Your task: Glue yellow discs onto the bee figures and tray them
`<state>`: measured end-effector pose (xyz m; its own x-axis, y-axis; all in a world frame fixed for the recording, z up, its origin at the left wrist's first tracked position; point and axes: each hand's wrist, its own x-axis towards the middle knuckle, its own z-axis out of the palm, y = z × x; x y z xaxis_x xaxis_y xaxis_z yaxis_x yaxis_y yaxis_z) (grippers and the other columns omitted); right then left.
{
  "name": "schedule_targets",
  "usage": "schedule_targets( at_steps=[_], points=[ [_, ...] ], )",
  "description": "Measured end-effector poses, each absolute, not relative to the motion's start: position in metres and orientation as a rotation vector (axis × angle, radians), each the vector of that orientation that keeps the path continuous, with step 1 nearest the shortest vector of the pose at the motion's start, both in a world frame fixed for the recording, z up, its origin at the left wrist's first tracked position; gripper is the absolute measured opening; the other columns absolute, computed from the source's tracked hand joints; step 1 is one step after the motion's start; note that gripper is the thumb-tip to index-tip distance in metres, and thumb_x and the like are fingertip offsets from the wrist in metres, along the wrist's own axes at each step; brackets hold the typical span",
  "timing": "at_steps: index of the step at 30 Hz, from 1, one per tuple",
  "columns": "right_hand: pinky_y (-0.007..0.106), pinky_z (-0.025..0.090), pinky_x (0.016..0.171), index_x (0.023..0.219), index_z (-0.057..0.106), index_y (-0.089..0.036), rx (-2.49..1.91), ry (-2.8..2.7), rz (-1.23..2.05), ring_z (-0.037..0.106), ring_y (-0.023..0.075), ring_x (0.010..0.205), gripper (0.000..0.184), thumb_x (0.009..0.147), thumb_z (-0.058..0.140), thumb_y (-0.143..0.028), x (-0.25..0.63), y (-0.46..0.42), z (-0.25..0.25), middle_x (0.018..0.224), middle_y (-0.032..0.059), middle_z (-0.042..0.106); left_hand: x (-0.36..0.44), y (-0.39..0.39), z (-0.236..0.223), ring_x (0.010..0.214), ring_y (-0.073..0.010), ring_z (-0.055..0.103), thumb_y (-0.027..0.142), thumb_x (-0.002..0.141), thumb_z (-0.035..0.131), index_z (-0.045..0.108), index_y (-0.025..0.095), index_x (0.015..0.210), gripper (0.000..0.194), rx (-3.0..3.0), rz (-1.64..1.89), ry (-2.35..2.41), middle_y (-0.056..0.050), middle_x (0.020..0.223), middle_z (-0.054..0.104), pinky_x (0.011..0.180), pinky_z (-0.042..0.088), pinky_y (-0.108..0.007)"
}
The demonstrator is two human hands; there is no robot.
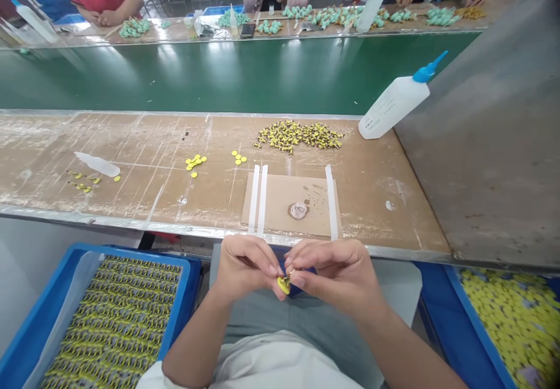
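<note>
Just off the bench's front edge, my left hand (247, 265) pinches a round yellow disc (283, 286) between thumb and fingers. My right hand (332, 266) meets it from the right, its fingertips closed on a small yellow-and-black piece (287, 279) that touches the disc; the fingers partly hide this piece. Beyond my hands lies a cardboard pad (280, 208) held by white tape strips, with a whitish glue-like blob (298, 210) on it. A heap of small yellow-and-black pieces (297, 136) sits behind the pad. Loose yellow discs (195, 160) lie to its left.
A white squeeze bottle (396, 106) with blue nozzle leans by the metal panel (490, 132) at right. A blue tray (184, 295) of finished-looking rows is lower left; a blue bin of yellow discs (516, 325) lower right. Co-workers sit across the green belt (196, 77).
</note>
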<state>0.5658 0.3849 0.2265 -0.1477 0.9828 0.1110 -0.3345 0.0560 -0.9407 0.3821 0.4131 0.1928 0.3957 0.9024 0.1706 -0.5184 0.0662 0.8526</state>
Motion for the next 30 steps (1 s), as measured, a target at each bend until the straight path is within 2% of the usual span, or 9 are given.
schedule_targets(
  at_steps=[7, 12, 14, 21, 26, 30],
  points=[
    [0.037, 0.064, 0.078, 0.084, 0.082, -0.026, -0.801, -1.082, 1.419, 0.073, 0.0217, 0.072, 0.016, 0.074, 0.087, -0.015, 0.562, 0.378, 0.226, 0.077, 0.0054, 0.076, 0.381, 0.414, 0.199, 0.058, -0.0199, 0.074, 0.015, 0.066, 0.091, 0.082, 0.026, 0.077, 0.018, 1.036, 1.090, 0.395, -0.007, 0.070, 0.076, 0.052, 0.062, -0.025],
    [0.029, 0.063, 0.065, 0.084, 0.081, -0.024, -0.840, -1.011, 1.403, 0.074, 0.0216, 0.072, 0.013, 0.076, 0.085, -0.015, 0.565, 0.378, 0.223, 0.080, 0.0080, 0.076, 0.392, 0.413, 0.196, 0.056, -0.0167, 0.072, 0.009, 0.049, 0.096, 0.079, 0.024, 0.070, 0.031, 0.920, 1.207, 0.501, -0.002, 0.066, 0.074, 0.052, 0.061, -0.023],
    [0.027, 0.063, 0.065, 0.084, 0.081, -0.024, -0.847, -0.974, 1.377, 0.074, 0.0207, 0.071, 0.013, 0.076, 0.085, -0.014, 0.564, 0.379, 0.222, 0.080, 0.0082, 0.076, 0.397, 0.411, 0.196, 0.055, -0.0165, 0.071, 0.007, 0.047, 0.097, 0.078, 0.024, 0.068, 0.032, 0.894, 1.282, 0.562, -0.001, 0.065, 0.073, 0.052, 0.061, -0.023],
    [0.025, 0.065, 0.072, 0.086, 0.081, -0.026, -0.844, -0.896, 1.206, 0.075, 0.0198, 0.074, 0.016, 0.078, 0.084, -0.012, 0.560, 0.377, 0.219, 0.082, 0.0058, 0.077, 0.411, 0.395, 0.203, 0.062, -0.0164, 0.074, 0.010, 0.055, 0.095, 0.081, 0.027, 0.077, 0.031, 0.968, 1.494, 0.856, -0.001, 0.071, 0.077, 0.057, 0.063, -0.021],
    [0.028, 0.066, 0.073, 0.088, 0.081, -0.026, -0.841, -0.968, 1.113, 0.075, 0.0213, 0.077, 0.019, 0.078, 0.083, -0.010, 0.560, 0.377, 0.220, 0.084, 0.0053, 0.077, 0.412, 0.390, 0.203, 0.061, -0.0168, 0.075, 0.006, 0.057, 0.093, 0.081, 0.027, 0.079, 0.033, 1.005, 1.560, 0.881, 0.001, 0.072, 0.078, 0.059, 0.064, -0.021],
    [0.032, 0.067, 0.075, 0.090, 0.081, -0.027, -0.861, -1.028, 1.026, 0.076, 0.0232, 0.079, 0.020, 0.079, 0.083, -0.011, 0.559, 0.377, 0.221, 0.086, 0.0040, 0.077, 0.411, 0.384, 0.200, 0.065, -0.0183, 0.077, 0.006, 0.067, 0.087, 0.081, 0.030, 0.096, 0.038, 0.994, 1.554, 0.966, 0.000, 0.080, 0.080, 0.066, 0.066, -0.025]
  ],
)
